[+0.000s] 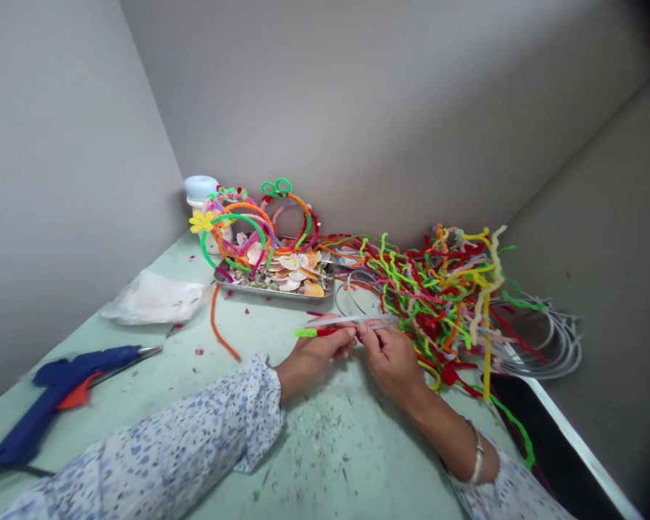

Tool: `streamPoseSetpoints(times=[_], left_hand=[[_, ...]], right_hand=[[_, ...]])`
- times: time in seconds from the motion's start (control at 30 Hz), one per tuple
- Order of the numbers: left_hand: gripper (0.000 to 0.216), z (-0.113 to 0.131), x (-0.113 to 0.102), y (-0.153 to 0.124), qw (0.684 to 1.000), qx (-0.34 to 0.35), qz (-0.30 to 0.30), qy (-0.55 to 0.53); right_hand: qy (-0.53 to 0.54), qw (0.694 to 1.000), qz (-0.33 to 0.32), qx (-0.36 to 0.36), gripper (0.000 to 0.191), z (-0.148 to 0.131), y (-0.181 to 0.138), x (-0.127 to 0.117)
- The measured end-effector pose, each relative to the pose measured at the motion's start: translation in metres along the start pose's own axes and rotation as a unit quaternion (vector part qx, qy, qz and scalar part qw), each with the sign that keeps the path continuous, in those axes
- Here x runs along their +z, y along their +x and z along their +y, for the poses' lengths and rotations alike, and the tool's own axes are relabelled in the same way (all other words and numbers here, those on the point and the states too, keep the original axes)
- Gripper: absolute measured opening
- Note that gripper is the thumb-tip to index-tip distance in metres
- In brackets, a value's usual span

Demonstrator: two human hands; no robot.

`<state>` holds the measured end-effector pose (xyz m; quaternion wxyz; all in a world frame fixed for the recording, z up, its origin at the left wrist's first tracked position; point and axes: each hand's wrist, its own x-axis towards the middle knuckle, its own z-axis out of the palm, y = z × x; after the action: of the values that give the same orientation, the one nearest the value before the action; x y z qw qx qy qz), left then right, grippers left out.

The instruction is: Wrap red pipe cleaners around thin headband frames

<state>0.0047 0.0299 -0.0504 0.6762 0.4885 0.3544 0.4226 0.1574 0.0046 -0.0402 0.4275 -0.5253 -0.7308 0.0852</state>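
Note:
My left hand [317, 354] and my right hand [393, 357] meet over the pale green table [314, 448], both pinched on a thin white headband [352, 319] partly wrapped in red and green pipe cleaner [314, 332]. The green tip sticks out to the left of my left fingers. A big tangle of coloured pipe cleaners [438, 289] lies just beyond my right hand.
A blue glue gun [59, 393] lies at the front left. A crumpled plastic bag [154, 297] and a loose orange pipe cleaner [219, 328] lie behind it. A metal tray of shells [282, 278] holds finished wrapped headbands [249, 217]. Bare white headbands [547, 339] are stacked at the right edge.

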Motion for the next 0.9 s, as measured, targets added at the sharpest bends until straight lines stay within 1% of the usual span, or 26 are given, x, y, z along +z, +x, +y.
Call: streamPoseSetpoints(times=[0.07,0.13,0.23,0.37,0.43,0.63,0.83,0.9], left_hand=[[0.015,0.0038,0.0018,0.0016,1.0,-0.011,0.021,-0.018],[0.014,0.0066,0.0028,0.003,0.999,-0.028,0.027,-0.036],[0.016,0.0073,0.0019,0.0035,0.998,-0.037,0.012,-0.043],[0.019,0.0056,0.0002,0.0028,0.998,-0.034,-0.019,-0.052],[0.019,0.0057,0.0005,0.003,0.997,-0.037,-0.029,-0.06],[0.018,0.0069,0.0015,0.0033,0.996,-0.043,-0.03,-0.066],[0.026,0.0045,0.0005,0.0008,0.998,-0.053,-0.023,-0.04],[0.024,0.0053,0.0012,0.0007,0.997,-0.055,-0.023,-0.043]], right_hand=[[-0.014,1.0,0.0,-0.003,0.024,-0.0011,0.0002,-0.002],[-0.017,1.0,0.009,0.002,0.02,-0.0026,0.0002,-0.0042],[-0.009,0.999,0.041,0.003,0.021,-0.0038,-0.0005,-0.0052],[0.0,0.997,0.073,-0.02,0.016,-0.0022,-0.0025,-0.0029],[0.001,0.997,0.077,-0.029,0.014,-0.0013,-0.0033,-0.0018],[-0.007,0.996,0.081,-0.04,0.014,0.0007,-0.0035,-0.0001],[-0.025,0.995,0.095,-0.011,0.02,0.0034,-0.0034,0.0012],[-0.018,0.995,0.093,-0.008,0.019,0.0034,-0.0033,0.0009]])
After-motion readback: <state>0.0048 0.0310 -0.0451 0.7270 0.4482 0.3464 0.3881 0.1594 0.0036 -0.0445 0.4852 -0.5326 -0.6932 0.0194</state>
